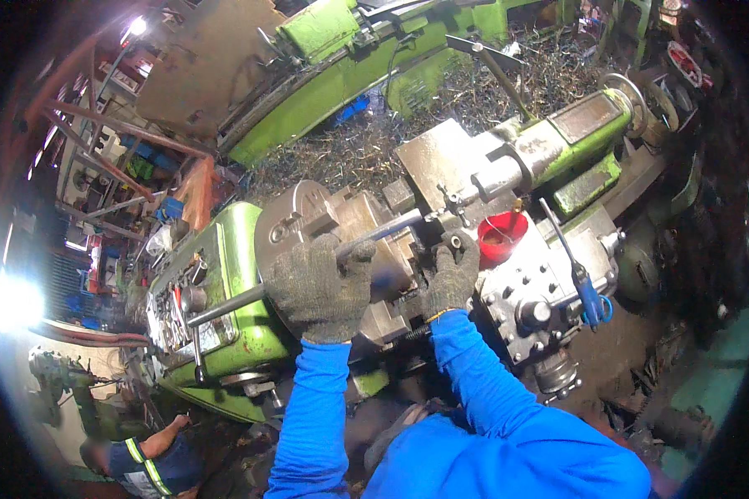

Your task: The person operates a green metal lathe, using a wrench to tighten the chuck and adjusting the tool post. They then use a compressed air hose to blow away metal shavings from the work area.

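Both my hands wear dark knit gloves and work at the chuck (276,231) of a green lathe. My left hand (323,287) is closed around a long metal bar (383,231). One end of the bar sticks out left over the green headstock (243,237), and the other slants up to the right across the chuck jaws. To the right of the jaws, my right hand (449,283) has its fingers curled around a small hollow metal piece (455,242), whose round open end shows at the fingertips. The rest of that piece is hidden by the glove.
Beside my right hand, a red cup (501,249) stands on the bolted tool post (520,333). A blue-handled tool (589,299) lies there too. The green tailstock (591,125) is at upper right; metal shavings (324,162) heap behind. Another person (154,461) is at lower left.
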Tool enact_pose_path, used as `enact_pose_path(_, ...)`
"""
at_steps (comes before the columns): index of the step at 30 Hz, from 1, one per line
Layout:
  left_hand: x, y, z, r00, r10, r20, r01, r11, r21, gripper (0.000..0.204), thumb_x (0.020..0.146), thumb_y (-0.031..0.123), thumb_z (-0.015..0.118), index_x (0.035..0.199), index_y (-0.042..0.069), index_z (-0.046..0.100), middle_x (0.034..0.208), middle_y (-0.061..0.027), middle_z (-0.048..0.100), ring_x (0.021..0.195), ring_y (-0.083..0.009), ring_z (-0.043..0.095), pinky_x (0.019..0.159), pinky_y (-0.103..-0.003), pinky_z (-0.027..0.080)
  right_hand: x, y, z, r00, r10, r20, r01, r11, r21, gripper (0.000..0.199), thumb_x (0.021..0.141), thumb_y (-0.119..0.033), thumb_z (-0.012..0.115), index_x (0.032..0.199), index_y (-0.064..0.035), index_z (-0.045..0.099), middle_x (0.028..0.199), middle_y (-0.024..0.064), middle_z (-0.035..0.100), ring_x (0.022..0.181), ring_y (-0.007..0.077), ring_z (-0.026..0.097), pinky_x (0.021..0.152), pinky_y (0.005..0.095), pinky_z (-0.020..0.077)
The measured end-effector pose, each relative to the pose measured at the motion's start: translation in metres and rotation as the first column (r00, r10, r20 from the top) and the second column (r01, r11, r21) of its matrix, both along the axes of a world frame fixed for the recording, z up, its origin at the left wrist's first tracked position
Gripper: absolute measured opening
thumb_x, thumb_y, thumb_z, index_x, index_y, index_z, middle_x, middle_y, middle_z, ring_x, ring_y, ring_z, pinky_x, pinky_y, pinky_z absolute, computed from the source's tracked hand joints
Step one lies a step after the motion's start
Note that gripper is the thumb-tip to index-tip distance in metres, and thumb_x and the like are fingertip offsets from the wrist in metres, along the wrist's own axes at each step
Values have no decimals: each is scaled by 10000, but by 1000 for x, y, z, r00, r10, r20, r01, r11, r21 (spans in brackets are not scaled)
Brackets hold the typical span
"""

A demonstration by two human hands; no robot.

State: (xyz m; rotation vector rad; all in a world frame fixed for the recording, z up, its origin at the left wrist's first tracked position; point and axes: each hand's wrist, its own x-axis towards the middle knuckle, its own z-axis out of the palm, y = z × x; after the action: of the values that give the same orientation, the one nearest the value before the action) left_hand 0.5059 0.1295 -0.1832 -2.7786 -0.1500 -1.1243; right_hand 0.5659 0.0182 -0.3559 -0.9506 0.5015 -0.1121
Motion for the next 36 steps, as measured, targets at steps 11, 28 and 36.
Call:
enact_pose_path(11,13,21,8,998,7,-62,-9,1000,-24,413,901,558,704,939,147,672,796,-97,618,743,-355,614,645,-518,446,26,12,-12,961,175,216,-28,835,-550,345,910,-1,686,1245,-3,605,1198,151,637,1136,250,623,1012,388,495)
enact_pose_path(28,36,38,25,994,20,-107,-31,994,-106,370,897,477,749,895,113,678,809,-121,635,769,-361,627,700,-512,456,50,16,9,965,263,13,-125,502,-856,413,882,-249,761,1249,-77,680,1114,194,737,1040,384,709,923,478,545)
enact_pose_path(36,37,40,29,983,80,-165,-90,995,-51,435,928,556,677,977,125,705,870,-108,659,832,-350,638,730,-519,451,50,18,5,956,292,4,-124,420,-899,336,880,-220,785,1184,-91,724,1013,146,761,911,301,742,820,417,574)
